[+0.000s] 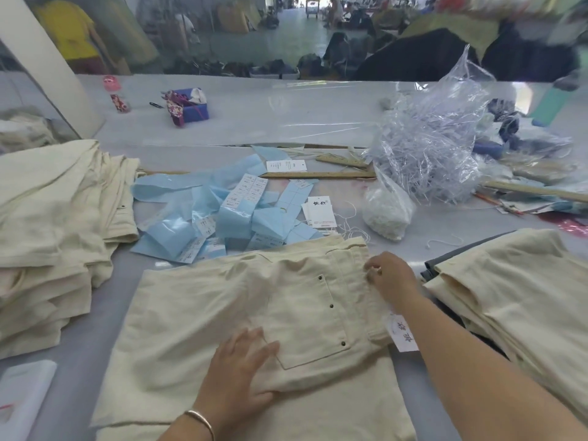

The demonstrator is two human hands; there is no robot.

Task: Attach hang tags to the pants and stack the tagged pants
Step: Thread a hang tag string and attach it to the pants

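At a garment workshop, we see one folded pair of cream pants [254, 313] laid flat on the tabletop [105, 316] in front of the worker, back pocket up and waistband to the right, a position that we judge puts the waistband within easy reach for tagging. The left hand [238, 374] lies spread and flat on the fabric just left of the pocket, apparently to keep the cloth from sliding. The right hand [391, 278] has its fingers curled at the waistband edge, pinching the fabric there (whether a string is also between the fingertips we cannot tell). One white hang tag [402, 335] pokes out from under the right forearm at the waistband.

Two stacks of cream pants flank the work: a taller one at left [47, 233] and a lower one at right [515, 297]; which holds finished pieces we cannot say. Beyond the pants lie a loose heap of blue tag sheets [229, 214] too jumbled to count, one small bag of white strings [386, 211], two wooden rulers [321, 175] lying close together, and one crumpled clear plastic bag [429, 138].
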